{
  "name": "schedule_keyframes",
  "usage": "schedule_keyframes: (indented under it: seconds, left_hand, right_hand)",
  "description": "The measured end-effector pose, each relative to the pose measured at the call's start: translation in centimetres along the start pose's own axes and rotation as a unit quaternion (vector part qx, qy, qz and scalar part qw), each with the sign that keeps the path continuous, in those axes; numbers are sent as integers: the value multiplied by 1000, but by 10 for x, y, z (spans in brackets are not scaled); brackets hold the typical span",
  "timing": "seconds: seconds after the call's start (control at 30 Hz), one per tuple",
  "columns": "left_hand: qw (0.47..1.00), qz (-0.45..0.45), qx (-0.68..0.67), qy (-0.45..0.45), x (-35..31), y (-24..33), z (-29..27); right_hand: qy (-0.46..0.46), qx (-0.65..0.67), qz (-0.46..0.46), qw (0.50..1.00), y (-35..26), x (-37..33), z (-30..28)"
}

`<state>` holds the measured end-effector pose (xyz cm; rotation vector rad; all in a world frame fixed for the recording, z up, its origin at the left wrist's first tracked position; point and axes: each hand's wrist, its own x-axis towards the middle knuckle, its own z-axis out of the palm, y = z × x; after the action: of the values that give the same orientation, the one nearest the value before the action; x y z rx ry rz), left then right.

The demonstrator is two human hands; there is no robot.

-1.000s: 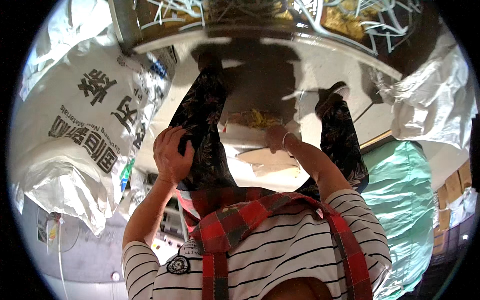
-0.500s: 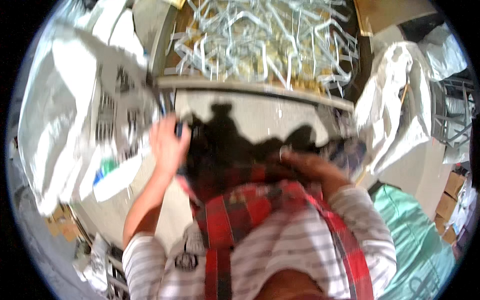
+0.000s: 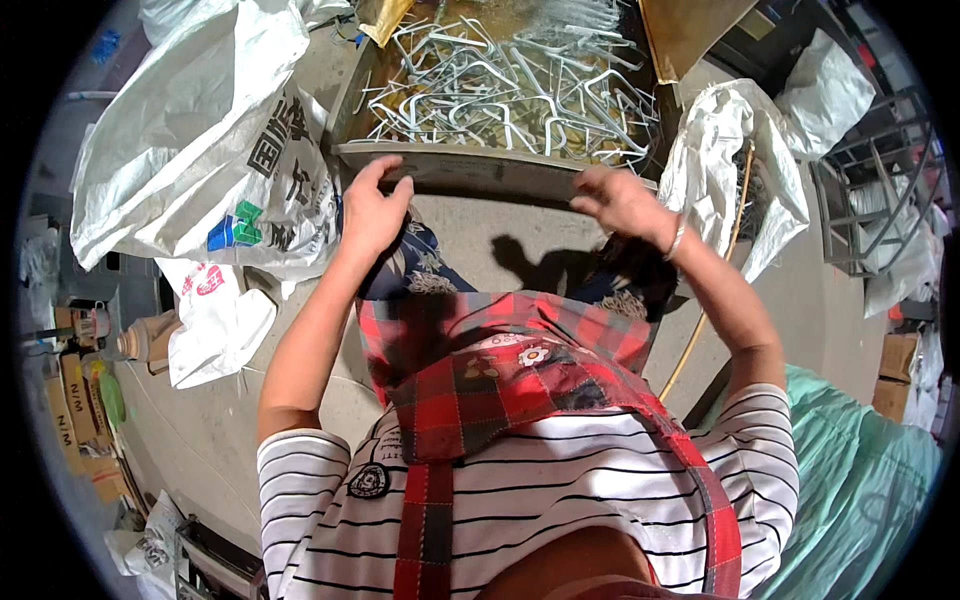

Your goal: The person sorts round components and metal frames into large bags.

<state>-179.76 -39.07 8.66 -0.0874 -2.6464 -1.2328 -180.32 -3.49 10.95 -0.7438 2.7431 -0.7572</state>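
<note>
A shallow tray lies ahead of me, heaped with silvery-white bent rods shaped like hooks. My left hand is raised close to the near left part of its rim, thumb and fingers apart, with nothing in it. Near the rim's right part hovers my right hand, its fingers loosely bent and spread, also holding nothing visible. A band circles the right wrist. Both hands appear above my knees, just short of the rods.
A big white woven sack stands left of the tray. Another white sack sits at the right with a thin stick leaning by it. Green sheeting lies lower right; cardboard boxes are at far left. A metal rack stands far right.
Both hands have risen toward the tray's near edge, the right one clearly up from the lap. The view has shifted and the blur has gone.
</note>
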Motion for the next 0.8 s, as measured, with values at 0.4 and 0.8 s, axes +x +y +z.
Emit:
schedule_keyframes:
  seconds: [0.4,0.8]
  left_hand:
    - [868,-143,-408,246,187,-16,69]
    - [924,-128,-314,176,213,-72,61]
  right_hand:
    - [-12,-124,-16,992,101,214,30]
    - [-155,-218,83,960,186,362,147]
